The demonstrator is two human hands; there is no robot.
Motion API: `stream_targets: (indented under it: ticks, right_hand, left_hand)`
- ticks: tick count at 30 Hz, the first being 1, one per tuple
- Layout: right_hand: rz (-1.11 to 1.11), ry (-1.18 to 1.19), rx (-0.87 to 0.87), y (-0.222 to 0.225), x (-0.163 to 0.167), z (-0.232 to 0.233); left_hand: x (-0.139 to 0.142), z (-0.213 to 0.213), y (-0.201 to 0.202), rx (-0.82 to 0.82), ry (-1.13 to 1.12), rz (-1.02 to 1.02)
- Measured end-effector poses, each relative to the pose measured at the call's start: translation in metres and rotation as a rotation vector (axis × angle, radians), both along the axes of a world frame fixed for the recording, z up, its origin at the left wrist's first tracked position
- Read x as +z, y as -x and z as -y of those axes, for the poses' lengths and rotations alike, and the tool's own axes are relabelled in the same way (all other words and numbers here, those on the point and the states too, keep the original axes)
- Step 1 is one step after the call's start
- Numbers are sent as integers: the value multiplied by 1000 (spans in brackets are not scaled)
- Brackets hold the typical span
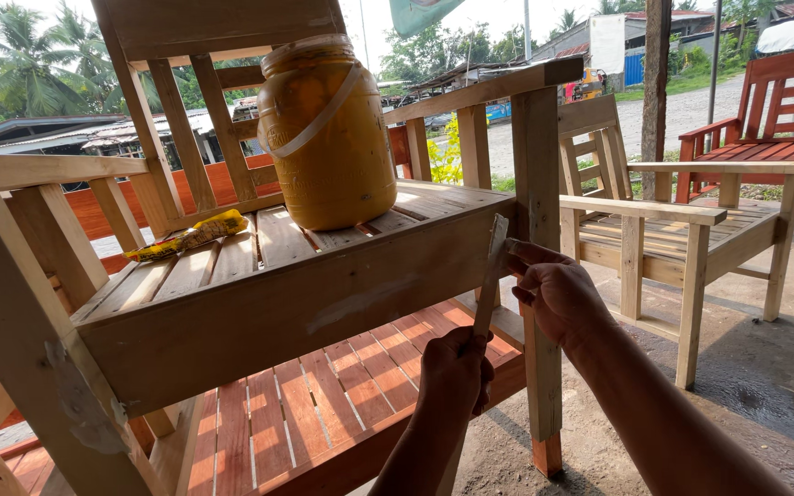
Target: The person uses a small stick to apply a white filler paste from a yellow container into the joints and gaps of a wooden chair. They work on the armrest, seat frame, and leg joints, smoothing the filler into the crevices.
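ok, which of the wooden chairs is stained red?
The bench-style chair at far right, by the gravel road. The chair with the yellow jar and the chair beside it are bare, unstained wood.

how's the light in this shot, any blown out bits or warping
Head view: the sky is blown out white; sun patches glare on the chair seat slats beside the yellow jar; both hands on the thin strip sit in shade, sharp; wide-lens warping tilts the chair post at the edges.

Jar stands on chair seat, packet to its left. Both hands (left below right) hold strip before seat's front rail. Second chair right.
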State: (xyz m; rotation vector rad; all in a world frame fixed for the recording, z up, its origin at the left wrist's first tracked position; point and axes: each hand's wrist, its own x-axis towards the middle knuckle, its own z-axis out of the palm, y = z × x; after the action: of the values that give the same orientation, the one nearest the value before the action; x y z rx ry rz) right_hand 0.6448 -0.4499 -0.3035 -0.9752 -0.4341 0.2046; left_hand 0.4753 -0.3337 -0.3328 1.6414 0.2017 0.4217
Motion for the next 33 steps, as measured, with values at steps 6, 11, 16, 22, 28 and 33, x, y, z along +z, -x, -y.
stream_targets:
  ticks: [6,11,16,22,28,33]
  right_hand:
    - [-54,-50,31,-1,12,6]
    - [70,-34,-13,-20,15,13]
    - [901,727,-839,-29,8,22]
    - [1473,1662,-1233,-31,13,25]
    - [1543,1995,-1247,-25,18,13]
    - [1567,2343,-1161,-8,23,0]
  left_hand:
    - [-3,1,-1,-4,-53,-8]
    - [-4,-2,-2,28,-73,-37]
    - [-5,-8,6,55,-50,-48]
    - [-5,-14,5,48,-75,-29]
    - [-9,-15,-3,18,-83,-9]
    - [-8,-18,-1,14,-19,10]
